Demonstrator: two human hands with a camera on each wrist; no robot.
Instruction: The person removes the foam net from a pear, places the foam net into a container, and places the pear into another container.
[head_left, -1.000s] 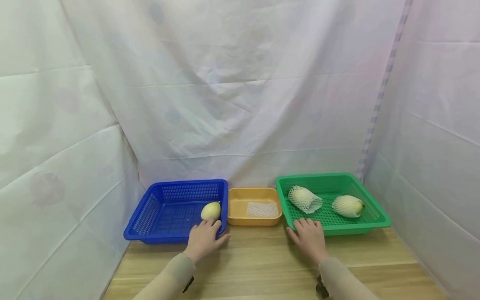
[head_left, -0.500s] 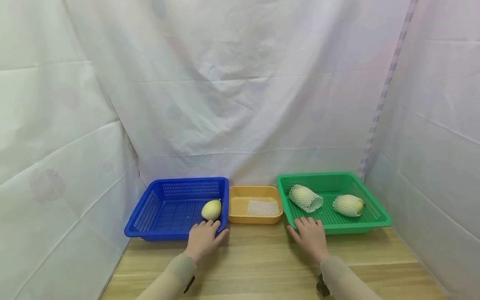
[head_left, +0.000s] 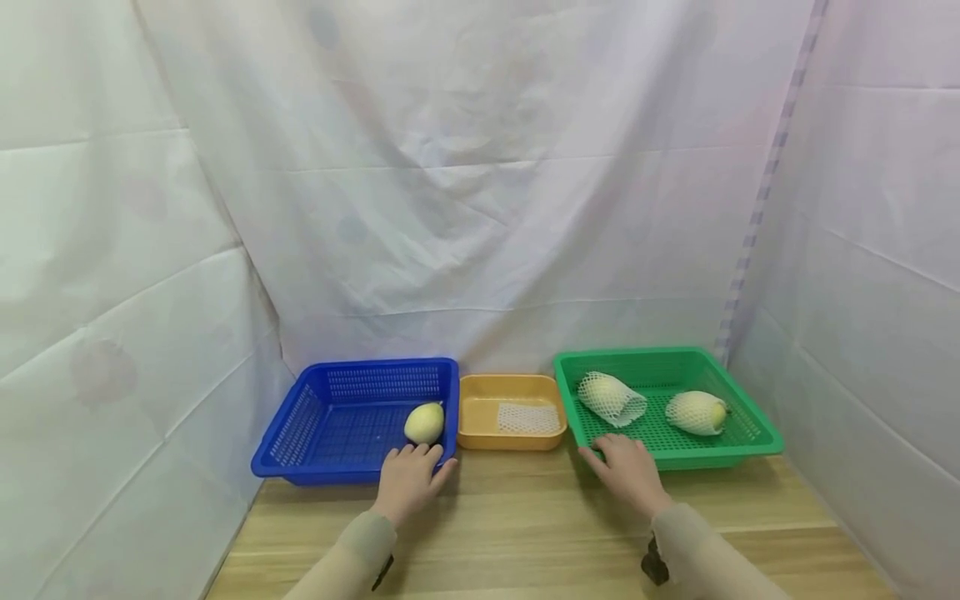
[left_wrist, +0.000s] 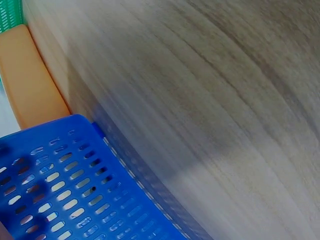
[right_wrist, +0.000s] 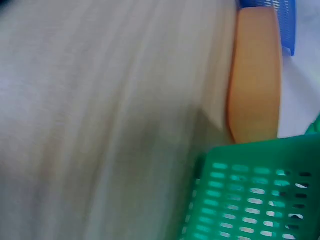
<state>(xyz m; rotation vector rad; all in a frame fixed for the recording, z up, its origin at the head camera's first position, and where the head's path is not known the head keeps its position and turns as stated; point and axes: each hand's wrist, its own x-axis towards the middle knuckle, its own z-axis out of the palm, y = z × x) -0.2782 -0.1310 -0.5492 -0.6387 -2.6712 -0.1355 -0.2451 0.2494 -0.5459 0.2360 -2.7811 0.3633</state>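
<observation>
In the head view, my left hand point(head_left: 408, 479) rests at the front rim of a blue plastic basket point(head_left: 337, 477), its fingertips just in front of a pale yellow-green fruit point(head_left: 424, 422) with a short stem. The left wrist view shows the basket's slotted side point(left_wrist: 75, 185). My right hand point(head_left: 630, 472) is at the front left corner of a green basket point(head_left: 712, 458), fingers by the rim; whether they touch it is unclear. Inside that basket lie two similar fruits in white foam nets, the left one point(head_left: 600, 396) and the right one point(head_left: 693, 412). Neither hand holds a fruit.
Between the baskets stands a shallow yellow-orange tray point(head_left: 480, 437) with a flat white foam net point(head_left: 528, 418) in it. All three containers sit on a wooden table point(head_left: 510, 525). White cloth point(head_left: 480, 217) hangs behind and at both sides.
My right hand has shifted slightly right and back toward me, its fingers drawing closer together. My left hand stays at the blue rim. The fruits and containers keep their places.
</observation>
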